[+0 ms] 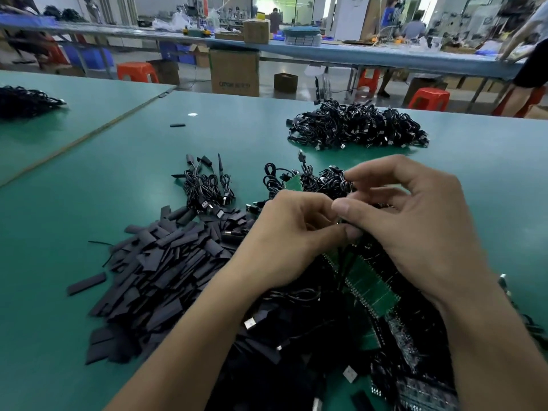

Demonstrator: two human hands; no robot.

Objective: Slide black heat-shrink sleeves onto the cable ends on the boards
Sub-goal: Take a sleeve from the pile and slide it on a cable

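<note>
A heap of flat black heat-shrink sleeves [160, 274] lies on the green table, left of my hands. My left hand [281, 241] and my right hand [415, 221] meet fingertip to fingertip above a green board strip [367, 289] with black cables soldered to it. Both pinch something small and dark at the cable end, mostly hidden by my fingers. More boards with cables [415, 378] lie below my right forearm. Another green board [293, 183] sticks out of the cable tangle behind my hands.
A large pile of coiled black cables [355, 126] sits at the back right, a smaller bunch [207, 188] in the middle, another pile [26, 100] far left. One loose sleeve [177, 125] lies alone. Red stools, cartons and other workers are beyond the table's far edge.
</note>
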